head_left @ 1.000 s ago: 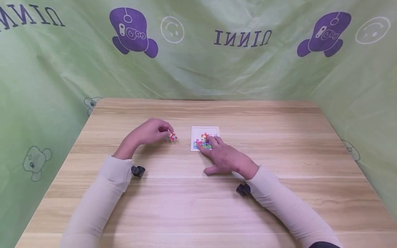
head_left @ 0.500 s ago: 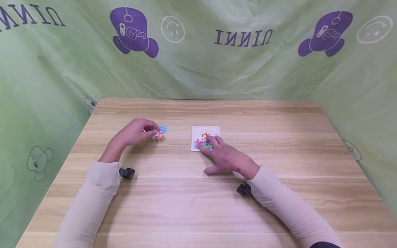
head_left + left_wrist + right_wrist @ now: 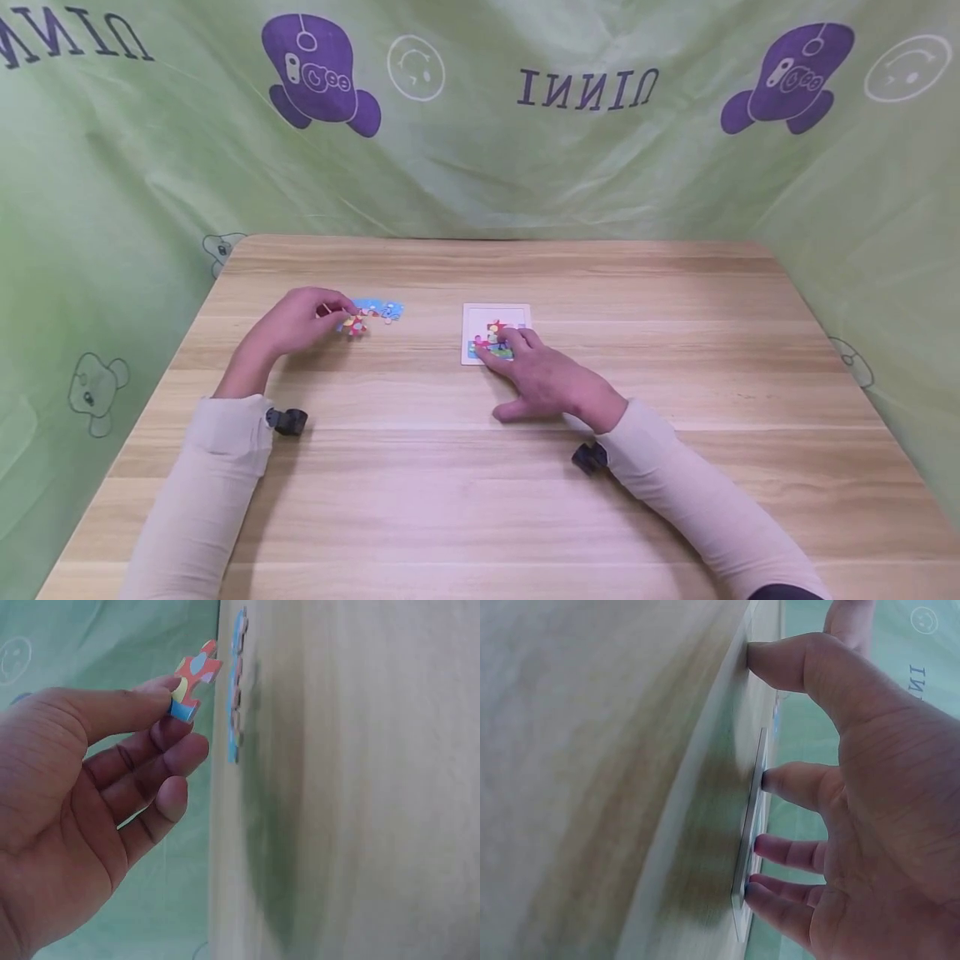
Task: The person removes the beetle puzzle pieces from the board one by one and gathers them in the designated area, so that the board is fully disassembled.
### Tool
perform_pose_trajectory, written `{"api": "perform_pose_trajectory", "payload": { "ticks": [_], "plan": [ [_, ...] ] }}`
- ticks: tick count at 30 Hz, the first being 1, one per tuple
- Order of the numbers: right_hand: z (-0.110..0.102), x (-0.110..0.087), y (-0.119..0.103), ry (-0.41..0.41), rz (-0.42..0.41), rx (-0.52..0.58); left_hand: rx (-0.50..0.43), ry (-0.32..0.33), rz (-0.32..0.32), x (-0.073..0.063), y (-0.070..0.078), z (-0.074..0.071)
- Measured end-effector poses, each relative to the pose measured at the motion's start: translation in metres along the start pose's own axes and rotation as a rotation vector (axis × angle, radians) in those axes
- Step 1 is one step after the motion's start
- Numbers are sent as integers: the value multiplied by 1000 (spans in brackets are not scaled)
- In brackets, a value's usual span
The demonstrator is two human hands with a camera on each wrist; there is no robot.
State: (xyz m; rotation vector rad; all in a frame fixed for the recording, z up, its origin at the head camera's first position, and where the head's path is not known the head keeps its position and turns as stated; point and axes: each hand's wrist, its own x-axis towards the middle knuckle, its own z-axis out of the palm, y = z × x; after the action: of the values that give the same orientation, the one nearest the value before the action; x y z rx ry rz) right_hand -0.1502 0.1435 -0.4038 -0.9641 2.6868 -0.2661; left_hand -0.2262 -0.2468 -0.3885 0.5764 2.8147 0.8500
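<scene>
Left hand (image 3: pixel 300 322) has moved leftward since the earlier frame; its thumb and finger pinch a red, yellow and blue jigsaw piece (image 3: pixel 198 673) above the wood-grain surface (image 3: pixel 435 475). Just beyond lies a row of blue-edged jigsaw pieces (image 3: pixel 369 305). Right hand (image 3: pixel 543 381), fingers spread, rests fingertips on a white rectangular puzzle tray (image 3: pixel 477 322) partly filled with multicoloured pieces (image 3: pixel 495 328).

Puzzle board (image 3: pixel 480 320): pale, smooth, flat finish. Left of the board, puzzle pieces (image 3: pixel 388 309) show smooth printed faces; paperboard or thin wood, cannot tell. Under the board, tabletop (image 3: pixel 450 508): wood-grained, smooth, low sheen. Beyond the board, curtain (image 3: pixel 480 179): thin creased cloth, faintly glossy. Nearer than the board, sleeves (image 3: pixel 183 500): matt cloth.
</scene>
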Motion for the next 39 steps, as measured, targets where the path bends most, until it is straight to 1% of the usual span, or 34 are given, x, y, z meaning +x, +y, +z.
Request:
{"api": "perform_pose_trajectory", "payload": {
  "ticks": [3,6,14,22,27,39],
  "plan": [
    [-1,0,-1,0,0,-1,3,28,-46,-2,-3,-1],
    [-2,-1,-1,-1,1,-4,1,40,-81,-2,-4,-2],
    [-2,-1,-1,6,-5,-13,-17,8,-110,1,-7,1],
    [-2,-1,-1,1,-8,-10,-31,5,-145,0,-10,2],
    [-2,-1,-1,-1,-4,-12,-21,7,-153,1,-13,3],
    [-1,-1,-1,-14,6,-4,-2,26,-140,5,-13,4]
  ]
}}
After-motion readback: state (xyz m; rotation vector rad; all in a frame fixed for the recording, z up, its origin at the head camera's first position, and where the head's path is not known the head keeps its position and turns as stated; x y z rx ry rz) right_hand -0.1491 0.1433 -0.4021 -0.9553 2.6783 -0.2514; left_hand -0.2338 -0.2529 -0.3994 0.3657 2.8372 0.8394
